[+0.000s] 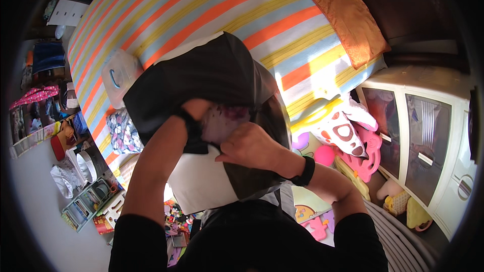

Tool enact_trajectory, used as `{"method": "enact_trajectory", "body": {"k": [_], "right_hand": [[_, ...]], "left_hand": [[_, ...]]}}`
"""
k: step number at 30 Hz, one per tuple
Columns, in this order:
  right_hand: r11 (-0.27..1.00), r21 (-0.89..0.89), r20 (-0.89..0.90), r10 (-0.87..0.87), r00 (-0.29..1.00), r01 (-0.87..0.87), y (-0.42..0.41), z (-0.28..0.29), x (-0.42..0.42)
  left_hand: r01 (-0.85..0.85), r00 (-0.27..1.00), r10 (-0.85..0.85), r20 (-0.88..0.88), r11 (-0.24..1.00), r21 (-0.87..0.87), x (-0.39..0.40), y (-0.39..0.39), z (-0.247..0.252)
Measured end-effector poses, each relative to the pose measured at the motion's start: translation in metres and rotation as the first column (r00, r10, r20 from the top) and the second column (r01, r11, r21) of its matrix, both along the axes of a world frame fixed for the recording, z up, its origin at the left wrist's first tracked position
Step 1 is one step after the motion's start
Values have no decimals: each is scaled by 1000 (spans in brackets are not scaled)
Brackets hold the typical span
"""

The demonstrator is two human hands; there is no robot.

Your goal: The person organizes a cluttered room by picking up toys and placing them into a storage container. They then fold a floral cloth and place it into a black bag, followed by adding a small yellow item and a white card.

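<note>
A large black-and-white bag (204, 181), apparently of smooth leather-like material, stands before me against the bed with its mouth open. My left hand (196, 110) reaches into the opening; its fingers are blurred and partly hidden by the dark inside. A pale purple item with dark pink patches (227, 122) shows within the bag, close to both hands. At the near edge of the opening, my right hand (249, 147) is closed with its fingers curled on the rim. Black bands circle both wrists.
A striped sheet (211, 11) covers the bed, with an orange pillow (340, 15) at far right. A clear plastic box (119, 77) and folded floral cloth (123, 132) lie left of the bag. White cabinets (401, 132), pink plastic toy parts (365, 155) and balls (324, 155) are rightward.
</note>
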State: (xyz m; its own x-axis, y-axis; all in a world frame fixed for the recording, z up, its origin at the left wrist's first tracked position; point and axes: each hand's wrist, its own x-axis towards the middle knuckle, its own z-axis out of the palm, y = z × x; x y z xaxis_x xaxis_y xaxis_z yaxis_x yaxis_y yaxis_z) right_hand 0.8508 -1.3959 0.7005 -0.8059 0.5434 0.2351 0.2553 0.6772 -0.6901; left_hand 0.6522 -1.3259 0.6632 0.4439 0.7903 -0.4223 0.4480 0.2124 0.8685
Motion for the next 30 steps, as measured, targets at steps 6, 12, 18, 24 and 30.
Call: {"method": "enact_trajectory", "body": {"k": [6,12,18,24,30], "right_hand": [[994,85,92,-78,993,70,35,-7,8],[990,-22,-47,136,990,-137,-8,-1,-13],[1000,2,149,-14,989,14,19,8,-21],[997,-14,253,73,965,-72,6,-4,-20],[995,-10,196,103,975,-103,29,4,-38]], "left_hand": [[100,991,-97,-91,994,32,-3,23,-28],[71,993,-64,-103,995,69,0,28,-37],[51,981,-3,-194,969,243,-34,-14,-2],[47,879,111,-464,947,317,-119,-102,1],[122,915,-31,-402,971,204,-106,-54,-10]]}}
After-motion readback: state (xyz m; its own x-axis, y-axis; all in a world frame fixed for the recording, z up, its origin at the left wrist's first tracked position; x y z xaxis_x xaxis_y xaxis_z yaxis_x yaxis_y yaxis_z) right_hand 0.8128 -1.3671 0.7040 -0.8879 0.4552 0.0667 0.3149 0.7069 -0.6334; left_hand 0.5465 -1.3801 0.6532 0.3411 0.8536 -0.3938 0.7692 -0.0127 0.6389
